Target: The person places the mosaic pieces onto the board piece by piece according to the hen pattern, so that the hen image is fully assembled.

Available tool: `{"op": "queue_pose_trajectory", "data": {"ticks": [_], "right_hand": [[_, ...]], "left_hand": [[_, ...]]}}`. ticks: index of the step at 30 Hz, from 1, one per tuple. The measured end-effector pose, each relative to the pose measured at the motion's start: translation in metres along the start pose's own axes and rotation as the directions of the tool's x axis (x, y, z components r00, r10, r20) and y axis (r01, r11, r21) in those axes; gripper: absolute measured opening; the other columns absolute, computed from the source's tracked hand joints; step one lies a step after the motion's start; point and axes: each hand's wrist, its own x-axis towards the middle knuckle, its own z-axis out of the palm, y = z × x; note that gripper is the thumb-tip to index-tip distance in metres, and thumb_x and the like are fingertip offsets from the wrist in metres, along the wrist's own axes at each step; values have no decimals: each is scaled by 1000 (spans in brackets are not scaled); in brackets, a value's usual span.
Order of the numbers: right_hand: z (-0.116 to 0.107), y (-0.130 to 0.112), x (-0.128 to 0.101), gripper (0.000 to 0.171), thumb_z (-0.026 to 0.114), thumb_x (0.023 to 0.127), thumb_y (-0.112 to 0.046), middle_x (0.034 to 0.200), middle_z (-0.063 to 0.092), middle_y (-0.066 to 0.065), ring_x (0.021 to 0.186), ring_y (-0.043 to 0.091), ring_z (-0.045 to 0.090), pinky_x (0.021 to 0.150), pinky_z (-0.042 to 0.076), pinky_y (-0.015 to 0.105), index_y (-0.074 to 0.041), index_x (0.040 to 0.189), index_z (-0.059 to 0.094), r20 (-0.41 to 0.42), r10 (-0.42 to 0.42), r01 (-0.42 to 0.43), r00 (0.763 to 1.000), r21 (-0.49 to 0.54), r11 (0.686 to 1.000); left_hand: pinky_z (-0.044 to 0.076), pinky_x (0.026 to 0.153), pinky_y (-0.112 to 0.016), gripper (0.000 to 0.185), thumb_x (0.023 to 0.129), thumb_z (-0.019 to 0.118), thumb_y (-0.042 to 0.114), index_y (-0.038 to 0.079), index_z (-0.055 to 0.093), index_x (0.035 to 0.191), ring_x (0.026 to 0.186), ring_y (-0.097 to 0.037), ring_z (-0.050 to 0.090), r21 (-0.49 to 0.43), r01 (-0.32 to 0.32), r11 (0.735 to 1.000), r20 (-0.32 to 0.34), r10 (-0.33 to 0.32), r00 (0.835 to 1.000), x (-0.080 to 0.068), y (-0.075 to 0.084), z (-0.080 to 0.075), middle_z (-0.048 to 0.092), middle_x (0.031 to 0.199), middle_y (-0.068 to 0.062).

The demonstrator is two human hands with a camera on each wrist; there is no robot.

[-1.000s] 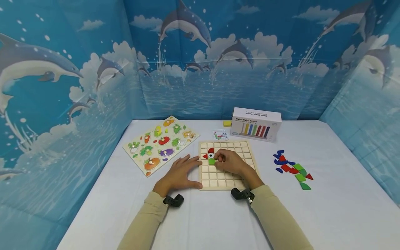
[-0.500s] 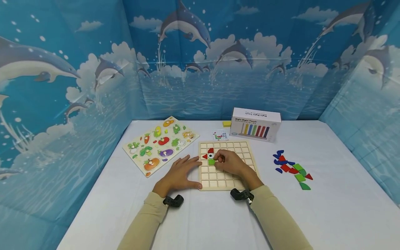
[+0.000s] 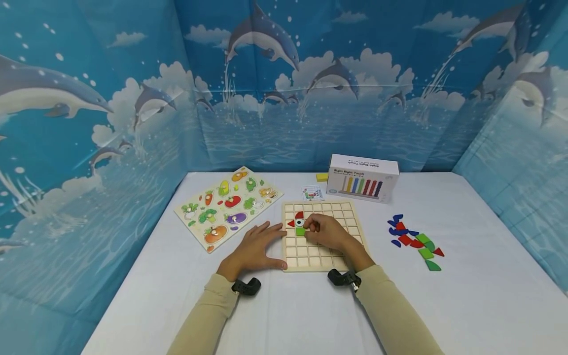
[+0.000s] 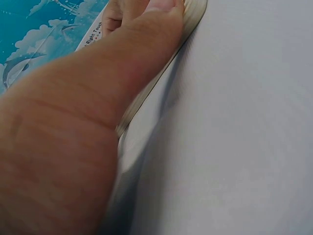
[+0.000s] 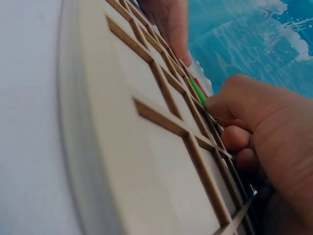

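The right hand [image 3: 326,232] pinches a green tile [image 3: 300,230] in the grid board [image 3: 310,256], beneath three placed pieces. The left hand [image 3: 255,248] lies flat, fingers released, bracing the board's edge. Most cells are empty, and loose tiles [image 3: 417,240] wait on the bench.

Right hand [image 3: 326,231] covers several cells of the grid board [image 3: 341,209]; whether its curled fingers hold a piece cannot be determined. Small card [image 3: 313,193] print is too small to read. Left wrist view: left hand [image 4: 73,127] blurred, cropped by frame edges
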Motion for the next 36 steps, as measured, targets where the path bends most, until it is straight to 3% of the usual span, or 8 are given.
{"op": "queue_pose_trajectory", "data": {"ticks": [9,17,22,28,32,36], "right_hand": [[-2,6,-2,12,71,93,-8,85,58,-1,76,17,53,68,46,29,-12,104,69,-12,-77,77,997,6,997],[-7,17,-9,16,64,96,1,83,62,1,68,16,52,61,45,26,-2,111,69,-194,-182,205,964,111,972],[-26,21,-19,20,65,97,1,86,62,4,70,17,53,62,46,25,1,116,67,-215,-229,252,950,90,963],[-68,28,-40,23,64,98,-3,92,62,4,81,20,56,72,49,27,0,121,65,-187,-159,163,969,10,987],[-98,45,-61,19,64,98,-2,93,64,4,85,21,56,73,49,27,0,116,66,-203,-115,101,972,-78,992],[-125,65,-86,17,63,98,-4,98,65,8,88,24,56,71,52,27,-1,115,65,-229,-20,-20,973,-172,985]], "left_hand": [[14,119,-55,94,77,69,76,27,45,153,153,-29,14,-4,-3,1000,0,3,1000,0,0,0,27,165,7],[14,119,-55,94,76,69,77,27,45,153,153,-30,15,-10,-1,1000,-3,1,1000,-2,0,2,27,165,7],[13,119,-55,95,76,71,75,27,45,153,153,-31,14,-13,-7,1000,-9,7,1000,-2,0,3,26,165,6],[13,119,-54,96,76,70,76,27,44,154,153,-29,13,-6,3,1000,-4,-3,1000,-2,0,1,26,165,7],[13,119,-53,96,76,70,77,27,44,154,153,-28,13,-7,7,1000,-3,-7,1000,-2,0,1,26,165,8],[13,119,-53,96,76,69,77,27,44,154,153,-29,14,-1,3,1000,-3,-3,1000,-1,-1,2,26,165,8]]}}
